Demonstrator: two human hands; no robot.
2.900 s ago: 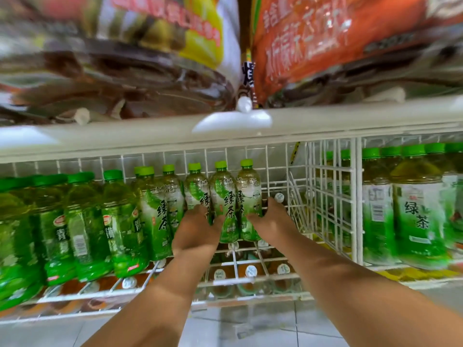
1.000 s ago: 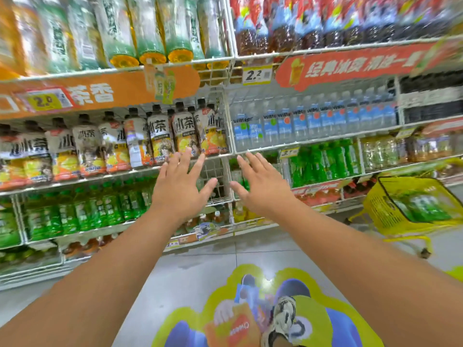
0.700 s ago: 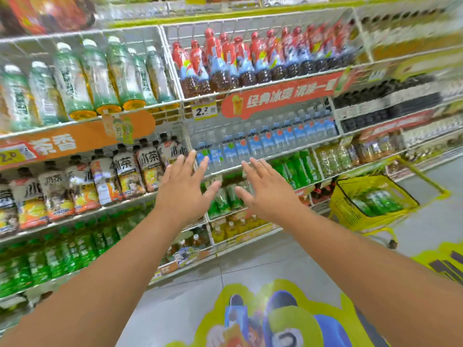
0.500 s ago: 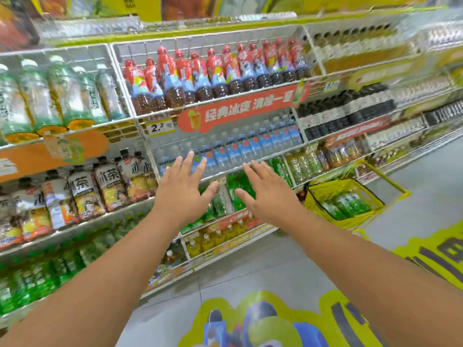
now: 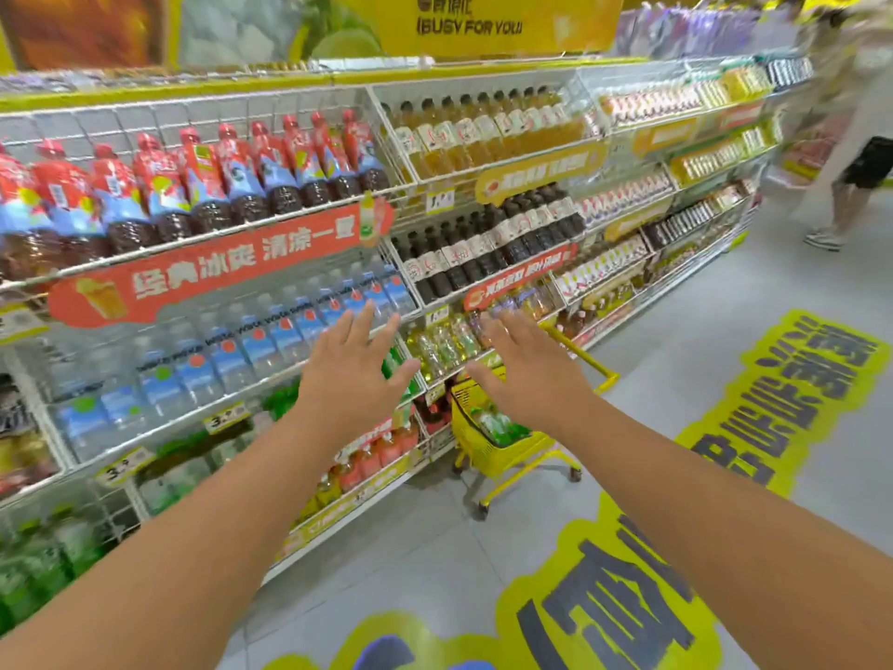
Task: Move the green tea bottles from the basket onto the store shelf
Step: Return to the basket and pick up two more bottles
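Hands both out in front, palms down, empty. Left hand (image 5: 352, 379) has fingers spread wide, touching nothing; right hand (image 5: 526, 374) is likewise flat and open, fingers a little closer together, gripping nothing. Yellow basket (image 5: 488, 452) stands on wheels on the grey floor (image 5: 725, 292), just beside the base of the store shelf (image 5: 309, 519); the right hand covers much of its upper rim and handle. Green tea bottles (image 5: 502, 425) lie inside it, seen only as a green blur below the right wrist, count not readable. Lower shelf rows at far left are smeared green, labels illegible. Basket sits beyond and below both hands, nearer the right one, not touched. A person (image 5: 850, 152) stands far right, blurred and cut off.
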